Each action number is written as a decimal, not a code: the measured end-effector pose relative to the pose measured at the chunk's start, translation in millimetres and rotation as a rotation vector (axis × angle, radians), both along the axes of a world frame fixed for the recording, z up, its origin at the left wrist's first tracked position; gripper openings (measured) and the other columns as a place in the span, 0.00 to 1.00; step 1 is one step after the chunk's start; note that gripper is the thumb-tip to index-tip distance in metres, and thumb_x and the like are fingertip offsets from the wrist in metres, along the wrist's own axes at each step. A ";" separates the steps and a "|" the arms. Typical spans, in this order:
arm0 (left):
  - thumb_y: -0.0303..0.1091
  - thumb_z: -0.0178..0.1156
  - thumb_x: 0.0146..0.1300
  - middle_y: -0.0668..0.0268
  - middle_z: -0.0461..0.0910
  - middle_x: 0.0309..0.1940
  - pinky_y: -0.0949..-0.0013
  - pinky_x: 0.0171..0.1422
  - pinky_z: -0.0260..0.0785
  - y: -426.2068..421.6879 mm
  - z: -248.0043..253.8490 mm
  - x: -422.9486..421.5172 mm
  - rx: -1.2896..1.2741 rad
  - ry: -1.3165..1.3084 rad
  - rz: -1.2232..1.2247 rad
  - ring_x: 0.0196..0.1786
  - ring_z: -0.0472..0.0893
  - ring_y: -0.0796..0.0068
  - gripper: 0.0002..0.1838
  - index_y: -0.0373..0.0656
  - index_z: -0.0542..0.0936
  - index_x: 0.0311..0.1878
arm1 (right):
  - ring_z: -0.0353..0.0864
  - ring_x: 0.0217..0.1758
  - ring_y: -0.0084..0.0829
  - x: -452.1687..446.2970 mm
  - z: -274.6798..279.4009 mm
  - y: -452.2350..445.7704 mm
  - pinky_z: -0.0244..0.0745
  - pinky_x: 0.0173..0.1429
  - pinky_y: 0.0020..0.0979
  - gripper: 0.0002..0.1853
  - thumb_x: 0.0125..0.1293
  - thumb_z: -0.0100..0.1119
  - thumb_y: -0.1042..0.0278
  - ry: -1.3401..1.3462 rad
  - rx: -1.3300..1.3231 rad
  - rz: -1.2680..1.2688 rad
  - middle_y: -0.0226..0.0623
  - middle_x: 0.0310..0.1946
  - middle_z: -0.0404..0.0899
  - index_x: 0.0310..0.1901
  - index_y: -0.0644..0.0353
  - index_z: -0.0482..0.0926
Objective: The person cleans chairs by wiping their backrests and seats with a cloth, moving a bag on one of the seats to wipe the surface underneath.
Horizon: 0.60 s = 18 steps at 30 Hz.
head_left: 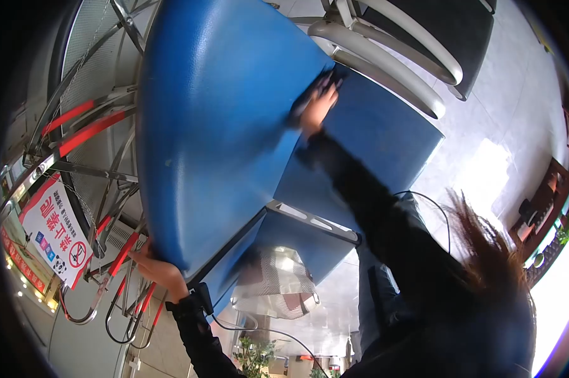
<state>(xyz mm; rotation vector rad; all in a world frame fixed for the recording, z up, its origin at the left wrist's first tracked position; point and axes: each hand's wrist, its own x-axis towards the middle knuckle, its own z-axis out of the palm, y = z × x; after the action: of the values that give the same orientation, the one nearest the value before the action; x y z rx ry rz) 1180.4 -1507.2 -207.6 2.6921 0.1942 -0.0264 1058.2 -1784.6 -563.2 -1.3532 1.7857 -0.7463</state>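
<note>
A blue padded chair stands before me, its tall backrest point(221, 126) meeting a flat blue seat point(366, 132). My right hand point(319, 110), somewhat blurred by motion, is closed on a dark cloth point(304, 101). The cloth lies against the padding where backrest and seat meet. At the backrest's lower left edge is my left hand point(160, 268), its fingers curled around the rim and partly hidden behind it. A thin black cable runs from a dark device on my left wrist.
Grey metal armrests point(385, 57) and a dark seat point(435, 31) adjoin the chair. A patterned bag or covering point(275, 283) sits by another blue seat below. To the left are metal racks with red bars point(95, 129) and a printed sign point(56, 233). Long hair hangs at right.
</note>
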 end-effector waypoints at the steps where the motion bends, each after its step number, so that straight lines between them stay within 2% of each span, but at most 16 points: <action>1: 0.62 0.25 0.74 0.53 0.83 0.34 0.60 0.48 0.74 0.7 0.3 0.0 -0.004 -0.006 -0.005 0.38 0.82 0.62 0.46 0.29 0.84 0.40 | 0.63 0.67 0.53 -8.2 -1.5 45.6 0.57 0.72 0.46 0.31 0.63 0.58 0.71 0.039 0.091 0.021 0.55 0.63 0.63 0.67 0.60 0.62; 3: 0.62 0.25 0.74 0.53 0.83 0.34 0.59 0.48 0.74 2.4 -1.8 1.6 -0.015 -0.026 -0.017 0.38 0.82 0.60 0.46 0.29 0.84 0.40 | 0.62 0.67 0.54 -24.7 16.2 135.6 0.56 0.72 0.47 0.32 0.64 0.58 0.70 0.072 0.314 0.077 0.55 0.64 0.61 0.69 0.59 0.59; 4: 0.62 0.24 0.74 0.52 0.83 0.34 0.59 0.48 0.74 2.3 -1.1 2.4 0.003 -0.021 -0.039 0.38 0.82 0.60 0.46 0.29 0.84 0.40 | 0.65 0.65 0.54 -35.6 6.1 182.0 0.59 0.70 0.47 0.33 0.64 0.58 0.64 -0.019 0.477 0.081 0.54 0.61 0.65 0.68 0.59 0.59; 6: 0.62 0.24 0.74 0.52 0.83 0.34 0.59 0.48 0.74 3.8 1.1 2.8 0.048 -0.014 -0.075 0.38 0.82 0.59 0.46 0.29 0.84 0.40 | 0.68 0.65 0.52 -47.5 1.2 243.9 0.60 0.70 0.43 0.35 0.61 0.60 0.62 -0.184 0.813 -0.012 0.57 0.60 0.69 0.68 0.61 0.59; 8: 0.62 0.23 0.73 0.51 0.83 0.34 0.59 0.47 0.74 6.6 0.3 3.6 0.071 -0.020 -0.075 0.38 0.82 0.59 0.47 0.29 0.84 0.39 | 0.68 0.65 0.51 -53.1 21.5 231.2 0.62 0.70 0.42 0.35 0.61 0.60 0.61 0.184 0.633 0.942 0.57 0.59 0.71 0.67 0.63 0.61; 10: 0.63 0.23 0.73 0.51 0.83 0.33 0.59 0.47 0.74 7.3 -0.9 3.3 0.057 -0.019 -0.068 0.37 0.82 0.59 0.47 0.29 0.84 0.38 | 0.68 0.66 0.52 -29.1 93.9 157.5 0.64 0.69 0.41 0.31 0.62 0.58 0.62 0.411 0.651 1.335 0.58 0.61 0.71 0.64 0.68 0.65; 11: 0.63 0.23 0.73 0.51 0.83 0.33 0.58 0.46 0.74 6.0 -1.4 3.1 0.030 -0.022 -0.060 0.37 0.82 0.59 0.47 0.29 0.84 0.37 | 0.67 0.66 0.51 -3.7 106.0 129.0 0.63 0.69 0.42 0.31 0.63 0.57 0.65 0.137 0.832 0.614 0.56 0.61 0.67 0.66 0.66 0.63; 12: 0.63 0.23 0.73 0.51 0.83 0.32 0.58 0.46 0.74 5.5 -1.8 2.2 0.000 -0.026 -0.046 0.36 0.82 0.59 0.47 0.29 0.84 0.37 | 0.65 0.67 0.49 21.5 117.9 101.0 0.62 0.69 0.43 0.31 0.64 0.56 0.68 -0.240 0.658 -0.119 0.54 0.62 0.64 0.68 0.63 0.61; 13: 0.63 0.23 0.73 0.52 0.83 0.32 0.58 0.45 0.74 6.2 -1.0 1.8 0.001 -0.034 -0.048 0.36 0.82 0.59 0.47 0.29 0.83 0.36 | 0.64 0.66 0.52 29.8 172.9 61.5 0.61 0.69 0.44 0.31 0.63 0.54 0.73 -0.444 0.480 -0.068 0.53 0.61 0.63 0.68 0.62 0.60; 14: 0.63 0.24 0.73 0.52 0.83 0.31 0.58 0.45 0.73 6.0 -0.6 1.3 0.002 -0.044 -0.049 0.35 0.81 0.59 0.47 0.29 0.83 0.36 | 0.64 0.66 0.54 43.6 208.4 46.2 0.60 0.70 0.42 0.32 0.58 0.54 0.77 -0.540 0.151 0.029 0.55 0.60 0.62 0.67 0.63 0.62; 15: 0.63 0.24 0.73 0.52 0.83 0.31 0.58 0.44 0.73 4.5 -1.2 1.0 0.002 -0.052 -0.055 0.35 0.81 0.60 0.47 0.29 0.83 0.35 | 0.68 0.61 0.51 60.0 243.9 37.2 0.64 0.65 0.39 0.32 0.53 0.52 0.83 -0.520 -0.134 0.119 0.50 0.57 0.64 0.64 0.60 0.67; 16: 0.63 0.24 0.73 0.53 0.83 0.31 0.58 0.44 0.74 2.5 -1.8 0.6 0.006 -0.055 -0.053 0.34 0.81 0.60 0.47 0.29 0.83 0.35 | 0.69 0.59 0.50 75.0 270.8 39.8 0.65 0.64 0.39 0.36 0.48 0.52 0.85 -0.509 -0.203 0.148 0.50 0.56 0.64 0.64 0.58 0.67; 18: 0.63 0.23 0.73 0.53 0.83 0.30 0.58 0.44 0.74 1.3 0.9 0.1 0.030 -0.062 -0.055 0.34 0.81 0.59 0.47 0.30 0.84 0.35 | 0.71 0.57 0.51 80.4 292.1 52.1 0.68 0.61 0.40 0.36 0.47 0.54 0.82 -0.544 -0.184 0.177 0.49 0.54 0.65 0.64 0.58 0.68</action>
<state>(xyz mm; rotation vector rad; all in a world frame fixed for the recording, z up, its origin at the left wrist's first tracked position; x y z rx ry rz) 1180.5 -1505.9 -206.7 2.7231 0.1026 0.0443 1138.6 -1732.5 -271.1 -1.2502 1.1788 -1.0788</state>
